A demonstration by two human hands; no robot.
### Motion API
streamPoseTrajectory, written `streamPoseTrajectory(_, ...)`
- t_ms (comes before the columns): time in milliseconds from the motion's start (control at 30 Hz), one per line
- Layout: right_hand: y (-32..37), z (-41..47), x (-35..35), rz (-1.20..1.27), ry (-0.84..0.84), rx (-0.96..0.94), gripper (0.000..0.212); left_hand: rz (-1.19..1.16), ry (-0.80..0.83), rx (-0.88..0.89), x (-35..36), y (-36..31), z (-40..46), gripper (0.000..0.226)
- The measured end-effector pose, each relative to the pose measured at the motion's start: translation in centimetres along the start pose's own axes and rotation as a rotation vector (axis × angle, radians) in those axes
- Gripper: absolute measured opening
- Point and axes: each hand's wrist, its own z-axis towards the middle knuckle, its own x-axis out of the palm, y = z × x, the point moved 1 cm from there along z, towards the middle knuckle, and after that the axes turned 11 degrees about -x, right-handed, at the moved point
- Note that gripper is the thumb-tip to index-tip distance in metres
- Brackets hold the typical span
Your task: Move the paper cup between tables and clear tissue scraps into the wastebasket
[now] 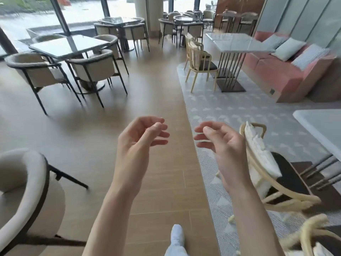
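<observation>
Both hands up in front of the body, over the wood floor [151, 100], palms facing each other, well apart. Left hand [140, 137]: fingers loosely curled, holding nothing. Right hand [219, 141]: same, fingers relaxed and a bit bent, nothing in it. Forearms bare, cut off by the bottom edge.

Paper cup, tissue scraps, wastebasket: none can be made out anywhere in view.

Bottom centre, one leg in light trousers w/ a pale shoe [177, 235], partly cut off by the frame edge.

Left side: glass-top table [68, 45] w/ grey armchairs round it; top reflects the window, so can't tell if anything small lies on it. Nearer armchair [22, 182] at bottom left, cut off by the edge. Right side: patterned grey rug [230, 111], marble-top table [238, 43] on thin metal legs, pink sofa [280, 71] w/ cushions behind it, blurred toward the edge. Cream wooden chair [267, 167] w/ dark seat just beside the right hand, partly behind the wrist; a 2nd one at bottom right, badly smeared. White tabletop corner [321, 128] at far right, mostly out of frame. Far tables & chairs in back too small and soft to read.
</observation>
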Motion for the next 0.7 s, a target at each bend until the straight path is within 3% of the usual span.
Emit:
streamPoseTrajectory(300, -6.0, 25.5, 7.2, 0.017, 0.05, 0.001, 0.016, -0.04, -0.011, 0.055, 4.0, -3.1, 25.6, 0.014)
streamPoseTrajectory(700, -21.3, 53.1, 18.8, -0.056, 0.105, 0.018, 0.014, -0.066, -0.073, -0.066, 1.4, 2.9, 58.9, 0.016)
